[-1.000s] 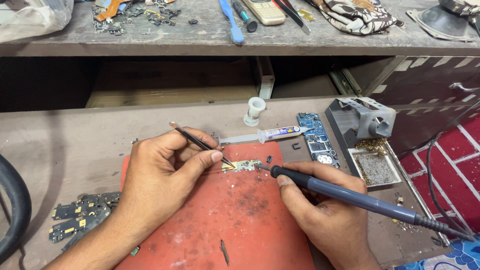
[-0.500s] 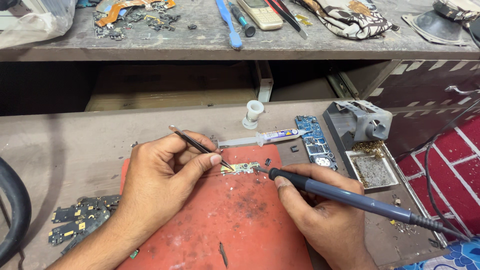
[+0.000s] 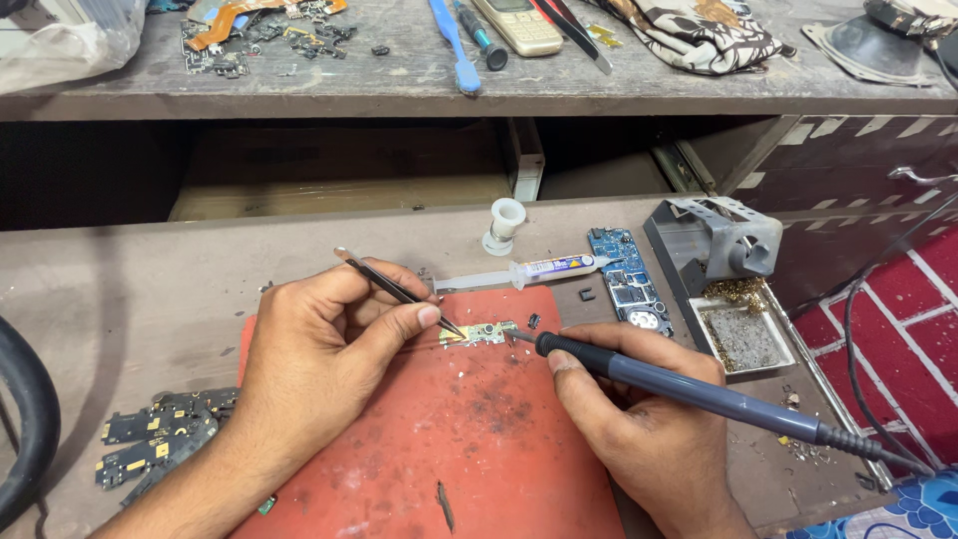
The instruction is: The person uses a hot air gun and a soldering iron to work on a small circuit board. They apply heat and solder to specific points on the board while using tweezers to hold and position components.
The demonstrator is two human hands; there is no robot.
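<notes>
Workbench (image 3: 120,269), grey and worn, with an upper shelf (image 3: 399,95) carrying loose parts, a blue toothbrush (image 3: 451,40) and an old keypad phone (image 3: 517,25).

Red work mat (image 3: 449,439) lies at the bench's front edge, likely there to take heat and catch debris; it is scorched and speckled.

Right hand (image 3: 649,439) is closed around a blue-handled soldering iron (image 3: 699,394), held pen-fashion, tip laid on the small gold board piece (image 3: 479,333) at the mat's upper edge.

Left hand (image 3: 319,349) pinches black tweezers (image 3: 394,289), points pressing that piece, seemingly to pin it.

Iron stand (image 3: 718,240) at right; its tray (image 3: 743,339) holds brass wool and solder crumbs.

Flux syringe (image 3: 539,269) lies just behind the mat, beside a blue circuit board (image 3: 629,284).

Dark boards (image 3: 150,444) are stacked at left.
</notes>
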